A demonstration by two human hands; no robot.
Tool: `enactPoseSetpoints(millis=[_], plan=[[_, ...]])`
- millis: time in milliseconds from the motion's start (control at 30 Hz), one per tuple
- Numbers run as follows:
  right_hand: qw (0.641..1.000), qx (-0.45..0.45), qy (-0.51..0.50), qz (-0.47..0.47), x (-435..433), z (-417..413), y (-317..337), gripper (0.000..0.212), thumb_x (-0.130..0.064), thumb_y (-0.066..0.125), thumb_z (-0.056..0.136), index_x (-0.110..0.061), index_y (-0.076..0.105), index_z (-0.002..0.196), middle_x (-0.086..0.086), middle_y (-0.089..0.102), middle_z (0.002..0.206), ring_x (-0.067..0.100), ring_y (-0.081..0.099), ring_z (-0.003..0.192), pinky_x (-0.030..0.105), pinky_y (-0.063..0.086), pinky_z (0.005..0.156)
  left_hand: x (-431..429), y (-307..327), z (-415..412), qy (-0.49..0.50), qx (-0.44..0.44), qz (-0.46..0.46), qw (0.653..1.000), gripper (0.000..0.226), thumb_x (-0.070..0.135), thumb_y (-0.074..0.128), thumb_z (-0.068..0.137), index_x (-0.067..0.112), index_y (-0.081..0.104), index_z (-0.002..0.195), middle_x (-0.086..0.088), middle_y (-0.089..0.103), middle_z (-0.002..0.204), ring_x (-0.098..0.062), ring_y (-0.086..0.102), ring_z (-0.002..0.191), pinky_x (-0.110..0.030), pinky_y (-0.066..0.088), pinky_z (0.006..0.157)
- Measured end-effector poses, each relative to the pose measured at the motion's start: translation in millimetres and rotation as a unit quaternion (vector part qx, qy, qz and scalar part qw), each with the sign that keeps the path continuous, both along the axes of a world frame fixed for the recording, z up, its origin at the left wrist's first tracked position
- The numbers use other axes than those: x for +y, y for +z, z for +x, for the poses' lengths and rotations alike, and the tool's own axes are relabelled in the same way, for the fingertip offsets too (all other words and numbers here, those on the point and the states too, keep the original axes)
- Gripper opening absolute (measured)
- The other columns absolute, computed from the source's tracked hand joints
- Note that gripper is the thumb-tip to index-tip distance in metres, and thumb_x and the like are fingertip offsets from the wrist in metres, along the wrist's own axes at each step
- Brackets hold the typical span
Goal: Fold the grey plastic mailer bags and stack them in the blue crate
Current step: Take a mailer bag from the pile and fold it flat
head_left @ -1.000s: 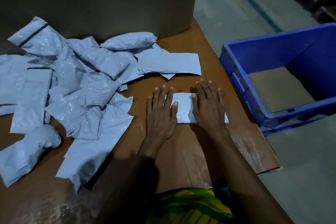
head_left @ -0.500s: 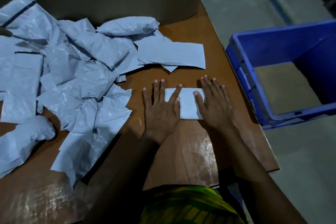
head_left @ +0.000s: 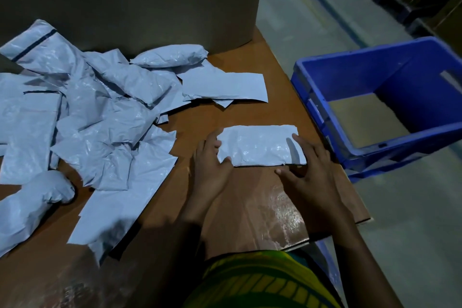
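Fold looks done: folded mailer bag [head_left: 260, 145] lies on the table [head_left: 250, 117], near the blue crate [head_left: 425, 87]. Left hand [head_left: 210, 167] pinches its left end, right hand [head_left: 308, 172] lies flat on the right end. Next, prob — lift w/ both, drop into crate

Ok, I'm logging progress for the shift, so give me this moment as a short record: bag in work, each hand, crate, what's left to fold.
bag in work: folded mailer, on the right side of the table, between both hands
left hand: grips the mailer's left end, thumb on top
right hand: straight fingers touch the mailer's right end
blue crate: right of the table, no bags in the part that shows
left to fold: loose mailers, heaped at the left
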State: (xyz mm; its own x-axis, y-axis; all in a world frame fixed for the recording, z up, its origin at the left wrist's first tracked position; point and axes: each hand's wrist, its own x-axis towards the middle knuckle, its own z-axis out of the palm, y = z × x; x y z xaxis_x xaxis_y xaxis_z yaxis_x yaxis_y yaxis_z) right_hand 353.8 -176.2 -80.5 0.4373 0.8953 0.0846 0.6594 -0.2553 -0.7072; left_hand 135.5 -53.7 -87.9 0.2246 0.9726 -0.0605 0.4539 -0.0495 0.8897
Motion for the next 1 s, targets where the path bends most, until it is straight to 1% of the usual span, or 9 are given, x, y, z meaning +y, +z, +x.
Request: enactPoseSetpoints(millis=[167,333,400,500,600,700,767,833,1000], plan=[[0.996,0.034,-0.011,0.085,5.0,0.4,5.0,0.053,-0.004,0.068,0.093,-0.033,0.06,0.137,-0.011,0.05,0.134,0.008,0.049,0.131,0.039,0.049,0.109,-1.7,12.6,-3.6,-0.041,-0.017,0.003,0.999,0.077,-0.008,0.073,0.065,0.038,0.067,0.127,0.001,0.051,0.126,-0.021,0.055,0.122,-0.046,0.055,0.099],[0.988,-0.002,-0.016,0.153,13.9,7.6,22.9,0.036,-0.009,0.07,0.096,-0.033,0.067,0.122,-0.003,0.06,0.123,0.013,0.058,0.119,0.024,0.048,0.1,-1.5,38.7,-11.5,0.033,-0.056,0.095,0.993,0.046,-0.003,0.076,0.082,0.029,0.073,0.116,0.006,0.063,0.113,-0.003,0.06,0.104,-0.024,0.054,0.09],[0.983,0.063,-0.026,0.169,19.0,8.8,34.1,0.033,-0.015,0.067,0.099,-0.033,0.064,0.127,-0.004,0.064,0.124,0.011,0.061,0.117,0.022,0.051,0.094,4.5,49.9,-13.1,0.062,-0.105,0.079,0.989,0.035,0.009,0.079,0.087,0.028,0.073,0.116,0.008,0.068,0.107,-0.001,0.064,0.093,-0.02,0.056,0.079],[0.964,0.199,-0.053,0.169,29.4,13.8,42.2,0.037,-0.016,0.064,0.102,-0.023,0.058,0.137,-0.005,0.066,0.114,0.008,0.065,0.107,0.023,0.053,0.087,15.7,57.5,-12.8,0.102,-0.184,0.025,0.977,0.027,0.017,0.083,0.086,0.025,0.075,0.111,-0.001,0.073,0.09,-0.011,0.07,0.082,-0.028,0.059,0.075],[0.97,0.201,-0.075,0.113,38.8,22.2,25.4,0.036,-0.023,0.067,0.101,-0.029,0.06,0.136,-0.004,0.063,0.105,0.016,0.064,0.104,0.038,0.055,0.092,22.1,50.0,-9.6,0.14,-0.202,-0.026,0.969,0.02,0.015,0.084,0.085,0.02,0.076,0.103,-0.001,0.076,0.081,-0.014,0.074,0.081,-0.036,0.061,0.076],[0.97,0.208,-0.11,0.059,47.1,24.3,8.6,0.033,-0.027,0.07,0.098,-0.033,0.065,0.13,0.0,0.069,0.114,0.021,0.065,0.11,0.05,0.054,0.1,25.9,31.0,-3.0,0.153,-0.173,-0.056,0.971,0.015,0.014,0.082,0.086,0.018,0.075,0.099,-0.001,0.074,0.08,-0.015,0.073,0.078,-0.045,0.063,0.08],[0.978,0.173,-0.113,0.023,49.1,22.0,3.0,0.037,-0.027,0.068,0.099,-0.027,0.063,0.137,0.005,0.068,0.127,0.017,0.062,0.116,0.037,0.051,0.099,29.0,18.3,1.8,0.142,-0.124,-0.064,0.98,0.015,0.017,0.079,0.09,0.017,0.072,0.104,-0.001,0.075,0.087,-0.016,0.073,0.084,-0.047,0.061,0.085],[0.993,0.063,-0.104,0.006,47.4,17.5,0.8,0.042,-0.027,0.066,0.101,-0.023,0.059,0.142,0.008,0.059,0.135,0.015,0.053,0.121,0.027,0.041,0.096,27.5,7.7,5.3,0.128,-0.07,-0.03,0.989,0.018,0.019,0.073,0.094,0.017,0.07,0.112,-0.003,0.075,0.1,-0.018,0.071,0.096,-0.045,0.059,0.091],[0.988,-0.138,-0.003,0.076,43.3,-3.7,0.4,0.037,-0.031,0.053,0.105,-0.016,0.061,0.137,0.008,0.055,0.144,0.027,0.048,0.132,0.044,0.042,0.108,10.0,-9.6,20.6,-0.024,0.081,0.207,0.975,0.044,0.034,0.045,0.105,0.015,0.059,0.142,-0.006,0.054,0.151,-0.023,0.044,0.144,-0.033,0.03,0.119]])
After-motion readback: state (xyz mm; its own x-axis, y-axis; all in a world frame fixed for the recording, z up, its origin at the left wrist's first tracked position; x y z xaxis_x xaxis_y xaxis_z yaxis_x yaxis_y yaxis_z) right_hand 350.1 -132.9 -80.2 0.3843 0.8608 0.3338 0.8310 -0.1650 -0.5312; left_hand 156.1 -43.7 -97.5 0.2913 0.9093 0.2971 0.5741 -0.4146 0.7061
